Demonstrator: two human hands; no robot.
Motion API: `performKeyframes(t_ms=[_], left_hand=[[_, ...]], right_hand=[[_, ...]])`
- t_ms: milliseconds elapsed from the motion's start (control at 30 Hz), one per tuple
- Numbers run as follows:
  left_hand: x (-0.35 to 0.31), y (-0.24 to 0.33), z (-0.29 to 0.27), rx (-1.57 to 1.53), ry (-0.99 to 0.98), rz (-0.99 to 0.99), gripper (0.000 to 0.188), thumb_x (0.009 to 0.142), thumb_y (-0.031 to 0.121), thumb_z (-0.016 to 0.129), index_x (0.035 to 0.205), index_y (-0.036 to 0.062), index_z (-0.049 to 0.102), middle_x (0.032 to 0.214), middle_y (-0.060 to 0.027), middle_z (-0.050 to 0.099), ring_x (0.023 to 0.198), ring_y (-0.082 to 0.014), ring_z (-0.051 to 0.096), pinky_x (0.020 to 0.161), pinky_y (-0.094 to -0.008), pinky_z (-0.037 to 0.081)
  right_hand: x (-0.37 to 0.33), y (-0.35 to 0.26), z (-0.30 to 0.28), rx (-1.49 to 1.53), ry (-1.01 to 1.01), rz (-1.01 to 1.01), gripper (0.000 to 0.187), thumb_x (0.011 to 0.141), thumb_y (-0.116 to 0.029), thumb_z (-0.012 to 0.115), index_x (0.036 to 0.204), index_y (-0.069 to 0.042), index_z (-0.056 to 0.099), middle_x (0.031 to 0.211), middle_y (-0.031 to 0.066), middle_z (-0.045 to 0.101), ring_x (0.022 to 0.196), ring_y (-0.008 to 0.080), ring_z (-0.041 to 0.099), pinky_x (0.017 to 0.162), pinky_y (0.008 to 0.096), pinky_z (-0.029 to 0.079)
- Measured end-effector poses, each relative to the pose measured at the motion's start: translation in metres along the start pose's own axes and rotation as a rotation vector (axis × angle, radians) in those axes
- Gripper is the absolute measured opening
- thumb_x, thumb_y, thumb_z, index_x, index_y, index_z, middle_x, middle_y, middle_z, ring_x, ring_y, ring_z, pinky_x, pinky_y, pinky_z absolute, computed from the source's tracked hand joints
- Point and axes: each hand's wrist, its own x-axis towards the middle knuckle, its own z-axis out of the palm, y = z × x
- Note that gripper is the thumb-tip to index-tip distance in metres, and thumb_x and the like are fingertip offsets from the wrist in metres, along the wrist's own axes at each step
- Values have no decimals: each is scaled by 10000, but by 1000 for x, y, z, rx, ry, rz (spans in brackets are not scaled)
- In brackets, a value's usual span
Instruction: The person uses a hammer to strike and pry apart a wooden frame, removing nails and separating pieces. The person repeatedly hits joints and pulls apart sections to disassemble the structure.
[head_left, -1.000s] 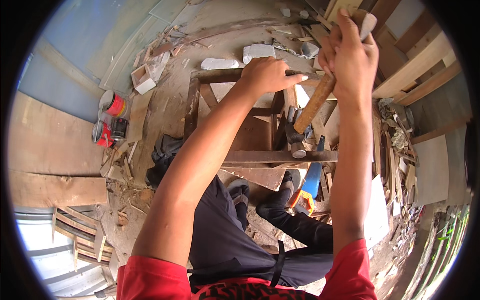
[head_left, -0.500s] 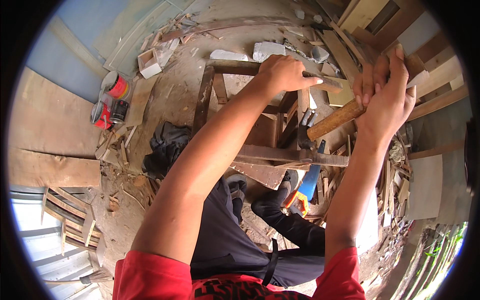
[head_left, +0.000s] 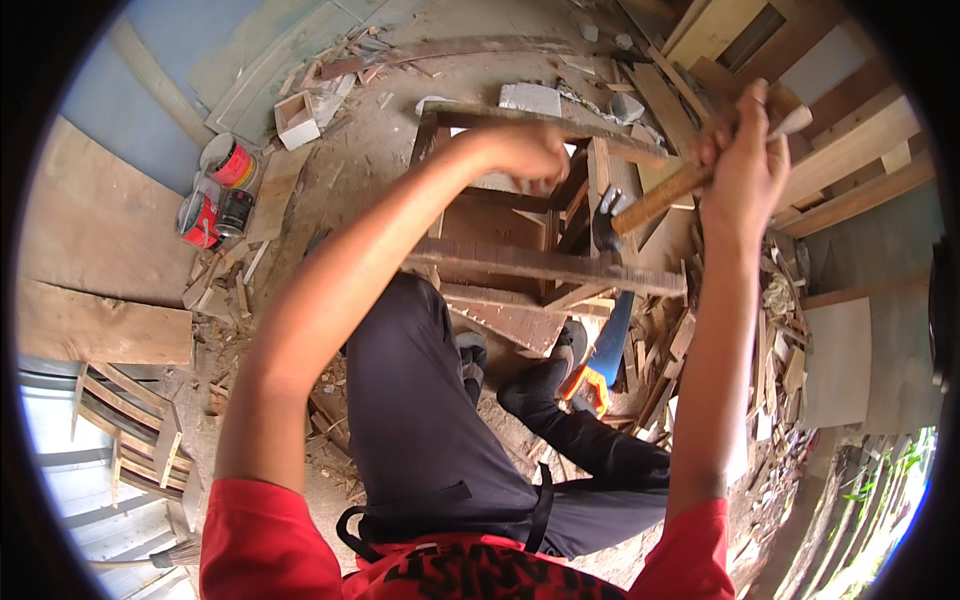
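Note:
My right hand (head_left: 745, 165) is closed round the wooden handle of a claw hammer (head_left: 665, 195). Its dark metal head hangs beside an upright at the right part of a brown wooden frame (head_left: 560, 262), which has crossbars and legs like a stool or small table. Over the frame's far part is my left hand (head_left: 535, 155), slightly blurred, with curled fingers. Whether anything is inside those fingers is hidden. My bent left leg, in dark trousers, comes up against the near bar of the frame.
A handsaw (head_left: 605, 350) with blue blade and orange handle lies by my foot. Paint cans (head_left: 228, 162) and a small wooden box (head_left: 296, 120) stand at the left. Wood scraps (head_left: 655, 370) litter the ground at right, and boards (head_left: 850, 150) lean at the far right.
My left hand has let go of the frame's far right bar and moved left. The hammer has risen slightly. The frame's near bar sits higher in view, and my left knee now reaches it.

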Motion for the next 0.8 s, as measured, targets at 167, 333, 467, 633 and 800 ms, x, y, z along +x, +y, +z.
performKeyframes(t_ms=[167, 333, 467, 633, 800], left_hand=[[27, -49, 47, 501, -281, -4, 569, 790, 351, 706, 1222, -11, 624, 1157, -171, 668, 968, -303, 667, 855, -373, 534], [51, -34, 74, 614, -395, -81, 523, 755, 304, 713, 1167, -12, 651, 1133, -188, 676, 995, -288, 665, 838, -390, 518], [51, -54, 87, 250, -174, -62, 401, 735, 224, 682, 1053, -20, 686, 1025, -203, 695, 968, -277, 673, 806, -385, 521], [55, -56, 88, 397, -68, 121, 389, 723, 182, 685, 1076, 17, 680, 1043, -212, 688, 976, -312, 667, 813, -394, 525], [51, -51, 98, 325, 309, 107, 361, 687, 135, 723, 1026, 21, 678, 983, -228, 688, 966, -370, 666, 824, -427, 527]], right_hand=[[-40, 32, 12, 15, 2, 0, 286, 1013, -276, 543, 830, -64, 491, 609, -17, 455, 481, 69, 447, 448, 239, 382], [-82, 70, 3, -132, -34, 109, 294, 1015, -281, 552, 830, -60, 493, 656, -7, 470, 564, 77, 472, 519, 244, 409], [-89, 76, 3, -17, -74, 82, 289, 1017, -284, 553, 839, -75, 462, 694, -7, 441, 602, 84, 428, 567, 247, 401], [-88, 81, 2, 52, -78, 75, 279, 1021, -265, 545, 857, -53, 470, 649, -5, 470, 568, 74, 435, 521, 242, 391], [-88, 82, -3, 68, -94, 80, 288, 1021, -270, 542, 841, -68, 442, 668, -10, 446, 584, 79, 422, 535, 248, 387]])
